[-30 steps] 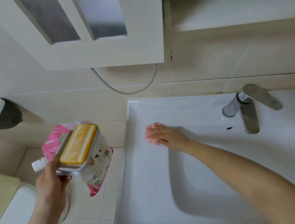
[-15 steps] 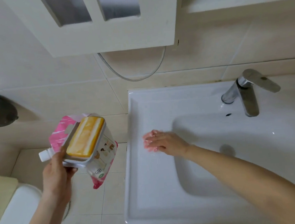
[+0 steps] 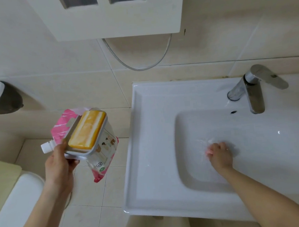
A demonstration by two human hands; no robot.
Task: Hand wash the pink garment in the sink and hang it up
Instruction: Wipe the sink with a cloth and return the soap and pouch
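Note:
The pink garment [image 3: 208, 151] is a small bunch that barely shows under the fingers of my right hand [image 3: 220, 157], which grips it down in the basin of the white sink [image 3: 146, 131]. Water or wet streaks spread around it. My left hand [image 3: 59, 165] is out to the left of the sink, above the floor. It holds a white soap dish [image 3: 94, 150] with a yellow soap bar [image 3: 87, 130] on it, together with a pink and white refill pouch [image 3: 102, 163] hanging beneath.
A chrome faucet [image 3: 254, 90] stands at the sink's back right, its spout over the basin. A white wall cabinet [image 3: 112, 17] hangs above, with a grey hose [image 3: 138, 67] looping below it. A white toilet tank [image 3: 16, 204] sits at lower left.
My right hand has slid with the pink garment from the sink's left ledge into the basin. The left hand keeps the soap dish and pouch in about the same place.

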